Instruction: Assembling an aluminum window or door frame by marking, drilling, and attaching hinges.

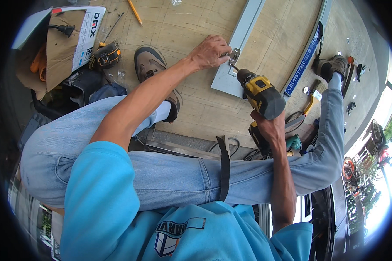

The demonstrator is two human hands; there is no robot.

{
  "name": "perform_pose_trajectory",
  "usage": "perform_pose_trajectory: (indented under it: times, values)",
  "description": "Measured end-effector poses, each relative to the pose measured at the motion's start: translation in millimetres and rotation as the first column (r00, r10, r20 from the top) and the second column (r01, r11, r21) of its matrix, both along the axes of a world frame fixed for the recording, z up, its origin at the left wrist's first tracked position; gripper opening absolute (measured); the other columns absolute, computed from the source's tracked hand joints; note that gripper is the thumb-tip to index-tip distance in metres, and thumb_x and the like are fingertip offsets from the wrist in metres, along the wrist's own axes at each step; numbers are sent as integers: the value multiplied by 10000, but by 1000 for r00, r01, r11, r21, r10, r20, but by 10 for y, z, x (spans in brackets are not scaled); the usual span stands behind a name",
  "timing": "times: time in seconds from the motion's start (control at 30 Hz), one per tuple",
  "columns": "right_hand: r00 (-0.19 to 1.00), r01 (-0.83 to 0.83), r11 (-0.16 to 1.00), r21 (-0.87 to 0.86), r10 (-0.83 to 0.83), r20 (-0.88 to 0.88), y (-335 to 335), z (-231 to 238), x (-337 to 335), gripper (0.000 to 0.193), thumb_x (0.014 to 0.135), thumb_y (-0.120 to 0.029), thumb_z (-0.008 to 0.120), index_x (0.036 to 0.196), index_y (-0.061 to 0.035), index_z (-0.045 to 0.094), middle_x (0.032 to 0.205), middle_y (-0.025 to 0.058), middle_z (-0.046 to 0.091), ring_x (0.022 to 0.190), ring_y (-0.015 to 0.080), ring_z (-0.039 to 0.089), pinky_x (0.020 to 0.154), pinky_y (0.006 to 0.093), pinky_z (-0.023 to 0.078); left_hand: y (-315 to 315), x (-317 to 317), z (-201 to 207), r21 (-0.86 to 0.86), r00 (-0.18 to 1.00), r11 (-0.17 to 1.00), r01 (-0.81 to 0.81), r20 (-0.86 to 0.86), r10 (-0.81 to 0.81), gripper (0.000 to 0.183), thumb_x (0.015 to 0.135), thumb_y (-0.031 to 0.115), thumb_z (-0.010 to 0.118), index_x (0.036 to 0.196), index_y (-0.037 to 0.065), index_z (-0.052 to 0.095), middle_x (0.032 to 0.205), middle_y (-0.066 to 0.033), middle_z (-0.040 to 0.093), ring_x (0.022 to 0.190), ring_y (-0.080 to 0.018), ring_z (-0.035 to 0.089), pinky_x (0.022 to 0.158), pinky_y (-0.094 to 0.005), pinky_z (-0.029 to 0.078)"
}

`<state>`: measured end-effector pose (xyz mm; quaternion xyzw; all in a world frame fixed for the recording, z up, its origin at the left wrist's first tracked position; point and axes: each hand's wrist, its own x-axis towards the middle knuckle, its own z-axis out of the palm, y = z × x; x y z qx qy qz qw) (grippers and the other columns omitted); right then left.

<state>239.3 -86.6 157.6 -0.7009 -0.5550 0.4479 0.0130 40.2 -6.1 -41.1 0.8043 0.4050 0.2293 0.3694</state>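
My left hand (211, 52) is closed on a small metal hinge-like bracket (235, 55) at the edge of a light grey metal profile (229, 79). A yellow-and-black cordless drill (262, 93) is gripped in my right hand (270, 127). Its bit points up and left and meets the bracket area beside my left fingertips; whether a screw sits on the tip is too small to tell. The profile lies on a wooden board and runs away to the far side.
A cardboard box (65, 48), tape measure (105, 55), screwdriver (113, 27) and pencil (135, 12) lie at the left. At the right are a blue-wrapped strip (302, 65), a yellow-handled tool (309, 104), a brush (317, 87) and scattered washers. My shoes (150, 63) rest on the board.
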Motion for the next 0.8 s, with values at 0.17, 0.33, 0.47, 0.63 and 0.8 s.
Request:
perform_pose_trajectory:
  times: [0.17,0.33,0.47,0.63,0.8]
  values:
    - [999,33,999,-21,-33,-10,-10,-26,28,457,643,-46,685,1084,0,575,976,191,631,894,331,622,808,349,488,2,16,-5,-10,1000,1000,7,-10,-7,201,742,188,689,905,75,654,943,-60,620,1035,-211,534,956,-351,374]
    - [999,43,998,-52,-42,14,16,-21,32,470,636,-45,695,1088,1,573,982,190,632,893,328,622,805,351,490,0,18,0,-6,1000,1000,6,0,-6,199,745,191,686,905,78,649,952,-56,614,1029,-212,534,953,-350,374]
    - [999,40,998,-49,-40,7,24,-18,25,466,631,-46,700,1078,2,580,970,191,635,881,331,624,797,353,492,2,6,-4,13,1000,1000,9,-8,-9,204,748,196,687,909,77,646,956,-56,612,1025,-213,535,952,-351,377]
    - [999,52,998,-34,-52,0,22,3,5,448,630,-51,699,1061,4,589,946,191,640,868,329,627,789,353,494,-3,13,-2,17,1000,1000,0,-2,0,205,755,203,686,911,76,646,954,-58,611,1021,-215,536,947,-356,382]
    - [999,50,998,-42,-50,-4,24,-12,33,425,635,-53,682,1046,4,592,934,189,642,856,322,631,777,350,496,-1,15,-3,16,1000,1000,6,3,-6,202,754,200,686,908,77,644,951,-59,610,1022,-211,536,947,-355,380]
